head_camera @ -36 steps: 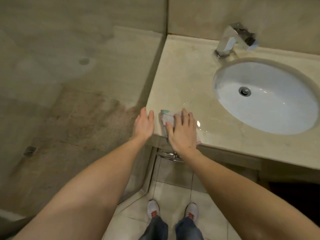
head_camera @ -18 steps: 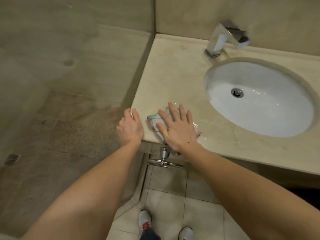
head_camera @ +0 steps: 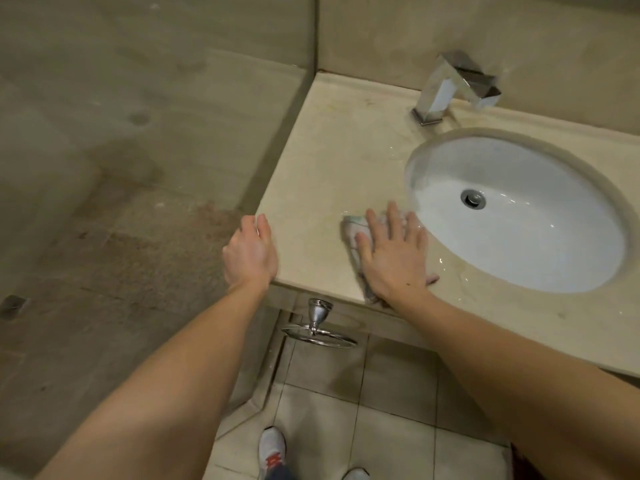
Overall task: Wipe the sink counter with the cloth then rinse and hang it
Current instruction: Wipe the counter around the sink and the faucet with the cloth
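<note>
Cloth (head_camera: pixel 352 229) lies flat on the table (head_camera: pixel 329 150), near its front edge and just left of the sink basin (head_camera: pixel 540 247), pinned under your right grip (head_camera: pixel 394 261). That grip is fully spread: straight fingers (head_camera: pixel 375 230) press down on the fabric and clasp nothing. One corner of cloth peeks out past the index finger, and another bit reaches the front edge by your wrist. Your left grip (head_camera: pixel 251 254) rests at the table's left front corner, relaxed and holding nothing; it looks like a brace.

You appear to be at the wiping stage, with rinsing and hanging not yet done. Hold the palm flat so pressure spreads over the whole cloth rather than only the fingertips. Droplets glint on the strip between your hand and the basin rim, so sweep toward the basin and let the water run in. The stretch back toward the faucet (head_camera: pixel 450 88) looks streaked and probably needs passes too. Tuck the trailing edge under your palm, or it may slip off the front. The metal ring (head_camera: pixel 318 332) below the table looks a likely hanging spot.
</note>
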